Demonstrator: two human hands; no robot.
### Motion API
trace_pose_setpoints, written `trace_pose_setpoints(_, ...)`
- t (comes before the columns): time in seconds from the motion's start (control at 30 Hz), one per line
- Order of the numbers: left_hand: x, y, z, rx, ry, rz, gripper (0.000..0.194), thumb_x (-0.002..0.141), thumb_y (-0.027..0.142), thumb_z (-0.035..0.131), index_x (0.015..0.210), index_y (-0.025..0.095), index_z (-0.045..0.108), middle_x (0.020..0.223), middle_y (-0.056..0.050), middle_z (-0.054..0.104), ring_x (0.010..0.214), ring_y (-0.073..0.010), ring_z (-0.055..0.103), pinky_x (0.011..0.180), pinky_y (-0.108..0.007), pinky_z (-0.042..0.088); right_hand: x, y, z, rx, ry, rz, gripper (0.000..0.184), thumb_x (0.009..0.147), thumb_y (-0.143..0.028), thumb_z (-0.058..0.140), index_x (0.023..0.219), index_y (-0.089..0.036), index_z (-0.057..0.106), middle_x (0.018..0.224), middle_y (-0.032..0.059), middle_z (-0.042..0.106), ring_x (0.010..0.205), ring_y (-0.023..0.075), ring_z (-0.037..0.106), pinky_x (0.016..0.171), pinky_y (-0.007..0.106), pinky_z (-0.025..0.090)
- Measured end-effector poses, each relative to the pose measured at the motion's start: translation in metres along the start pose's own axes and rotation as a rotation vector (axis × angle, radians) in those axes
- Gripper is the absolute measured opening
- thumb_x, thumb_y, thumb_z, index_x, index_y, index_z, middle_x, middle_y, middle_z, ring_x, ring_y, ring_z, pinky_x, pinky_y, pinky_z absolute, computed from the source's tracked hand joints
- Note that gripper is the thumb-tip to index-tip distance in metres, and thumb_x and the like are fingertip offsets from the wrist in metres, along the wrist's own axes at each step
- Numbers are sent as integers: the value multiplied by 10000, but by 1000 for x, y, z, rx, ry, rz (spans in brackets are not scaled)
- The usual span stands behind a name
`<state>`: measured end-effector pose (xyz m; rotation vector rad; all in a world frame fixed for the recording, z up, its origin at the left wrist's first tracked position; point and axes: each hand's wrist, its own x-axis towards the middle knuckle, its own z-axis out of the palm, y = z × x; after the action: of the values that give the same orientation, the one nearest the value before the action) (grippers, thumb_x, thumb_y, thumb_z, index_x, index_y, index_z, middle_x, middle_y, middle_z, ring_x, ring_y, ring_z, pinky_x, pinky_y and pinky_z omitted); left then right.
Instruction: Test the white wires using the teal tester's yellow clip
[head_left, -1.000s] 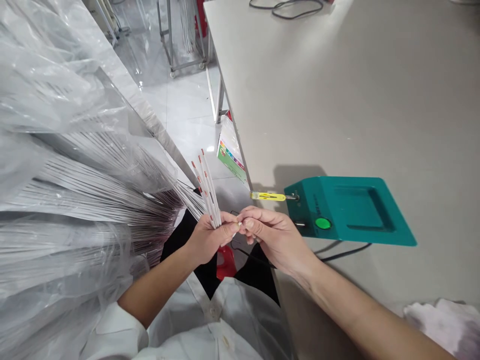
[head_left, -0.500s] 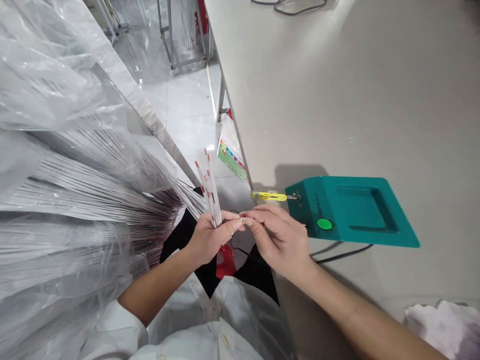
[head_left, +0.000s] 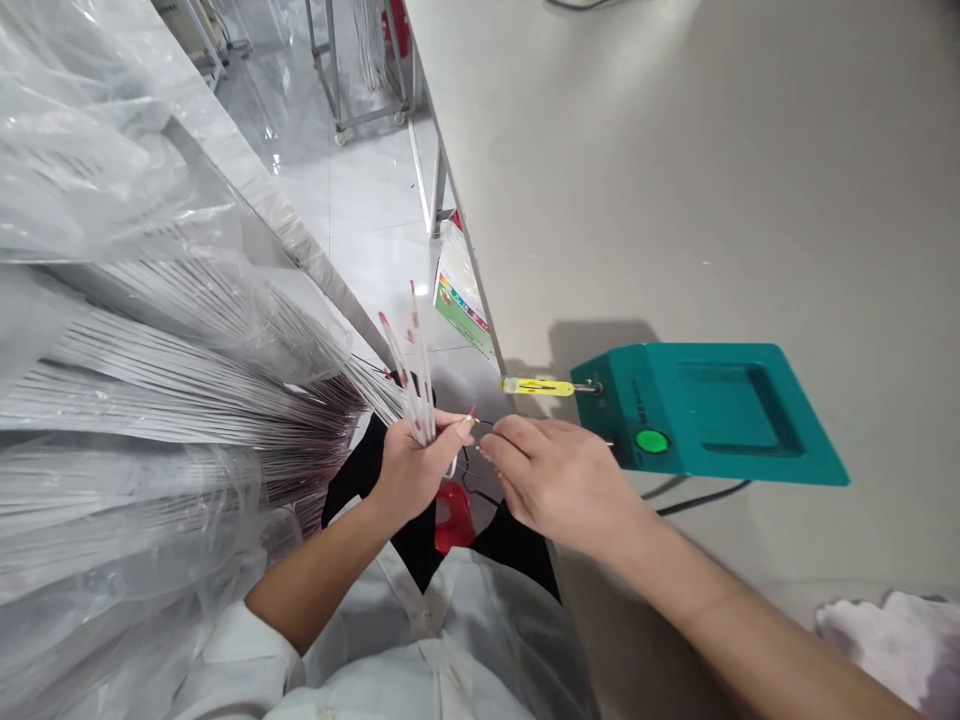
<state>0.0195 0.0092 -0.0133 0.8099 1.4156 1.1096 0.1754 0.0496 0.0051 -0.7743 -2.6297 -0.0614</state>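
My left hand [head_left: 409, 472] is closed around several thin white wires [head_left: 420, 395] whose reddish ends stick up above the fist. Between its thumb and forefinger is one wire end [head_left: 472, 411] with a red tip, pointing toward the other hand. My right hand [head_left: 562, 482] is a short gap to the right, its fingertips pressed together in a pinch; whatever is in them is too small to make out. Just beyond it, on the table, lies a teal device [head_left: 675, 460] with a green button [head_left: 652, 441] and a yellow clip-like piece [head_left: 538, 386] jutting from its left side.
Large bundles of white wires [head_left: 187, 400] under clear plastic sheeting [head_left: 97, 170] fill the left side. The grey table [head_left: 675, 200] spans the right, with a black cable [head_left: 705, 497] and a pale cloth [head_left: 892, 640]. A wheeled metal rack [head_left: 335, 80] stands on the floor behind.
My hands have drawn slightly apart, the right one turning palm down and closing its fingers. The red-tipped wire end now shows at my left thumb. The view has shifted a little.
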Motion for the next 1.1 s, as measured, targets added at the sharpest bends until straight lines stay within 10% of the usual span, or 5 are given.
trace_pose_setpoints(0.17,2,1,-4,-19,-57,22,265,753,390,628,688,135,663,446,53,414,431,-57,325,438,-223,242,2,-1,-2,276,90,347,176,870,-207,461,950,-155,609,866,90,682,754,183,648,579,276,486)
trace_pose_setpoints(0.33,-2,10,-4,89,-133,61,206,772,314,602,701,134,673,460,48,440,450,-63,359,456,-220,272,4,3,-4,522,86,269,146,878,-163,473,845,-175,615,802,53,688,728,135,647,624,234,505)
trace_pose_setpoints(0.67,3,5,-7,207,-193,56,165,750,252,590,678,147,695,620,-16,647,541,-95,516,516,-215,387,4,1,-18,18,-19,31,254,860,-195,476,636,-178,594,578,14,600,494,120,530,503,282,348)
trace_pose_setpoints(0.9,18,13,4,85,-55,-36,277,706,240,637,958,134,681,589,10,632,435,-55,446,441,-189,346,5,36,-48,-268,-39,124,271,882,-298,486,1041,-132,630,858,104,703,763,235,642,645,334,453)
trace_pose_setpoints(1.1,26,18,12,32,-123,-29,409,721,250,618,1116,149,640,591,32,619,396,-37,363,403,-191,295,13,65,-43,-72,-278,97,241,877,-236,446,771,-207,661,746,73,678,765,258,623,882,530,386)
